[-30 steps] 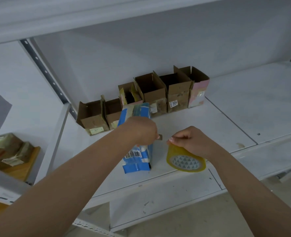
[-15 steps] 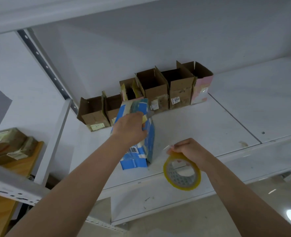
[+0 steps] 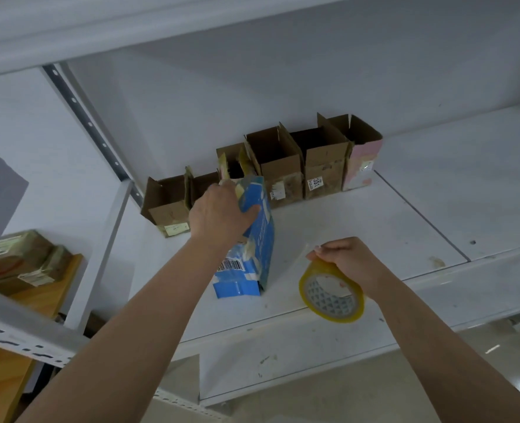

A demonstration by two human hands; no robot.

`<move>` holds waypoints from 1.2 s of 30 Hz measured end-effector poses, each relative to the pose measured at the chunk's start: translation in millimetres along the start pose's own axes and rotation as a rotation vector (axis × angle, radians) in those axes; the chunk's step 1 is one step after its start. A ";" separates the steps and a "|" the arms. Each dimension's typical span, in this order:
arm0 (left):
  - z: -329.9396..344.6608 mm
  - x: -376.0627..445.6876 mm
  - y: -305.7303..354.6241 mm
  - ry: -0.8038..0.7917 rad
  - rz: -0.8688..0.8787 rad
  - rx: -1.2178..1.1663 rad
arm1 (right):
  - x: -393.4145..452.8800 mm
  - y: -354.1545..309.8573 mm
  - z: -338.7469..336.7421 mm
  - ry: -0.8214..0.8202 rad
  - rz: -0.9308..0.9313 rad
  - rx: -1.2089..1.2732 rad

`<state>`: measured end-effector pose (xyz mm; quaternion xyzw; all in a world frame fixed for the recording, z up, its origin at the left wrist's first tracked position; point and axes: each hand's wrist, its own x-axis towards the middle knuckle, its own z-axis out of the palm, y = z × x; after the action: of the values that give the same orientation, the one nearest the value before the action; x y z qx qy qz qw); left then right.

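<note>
Fingers of the left grip (image 3: 219, 215) curl over the top of the blue box (image 3: 254, 254), thumb pressed on its right face, holding it upright with a slight lean on the white shelf (image 3: 374, 227). The right grip (image 3: 347, 264) closes round the upper rim of the yellow tape roll (image 3: 331, 296), which hangs just right of the box, apart from it, over the shelf's front edge. Behind the box a row of open brown cartons (image 3: 283, 175) stands against the back wall. Far left, taped parcels (image 3: 23, 264) lie on a wooden board (image 3: 48, 297)
</note>
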<state>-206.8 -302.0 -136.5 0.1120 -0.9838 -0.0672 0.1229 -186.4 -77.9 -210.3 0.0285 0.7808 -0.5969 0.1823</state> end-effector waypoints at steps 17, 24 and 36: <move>2.6 -21.3 11.3 -0.187 0.353 0.025 | -12.9 -10.1 -16.5 0.157 -0.023 0.084; -23.3 -17.1 -34.3 -0.383 0.429 -0.054 | -22.3 -12.5 -26.3 0.189 -0.046 0.084; -31.3 -32.0 -56.4 -0.393 0.353 -0.071 | -31.9 -50.6 -19.0 -0.004 -0.235 -0.076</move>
<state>-157.0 -352.2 -122.7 -0.0810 -0.9901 -0.0996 -0.0569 -174.6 -69.0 -149.4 -0.0714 0.8003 -0.5844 0.1137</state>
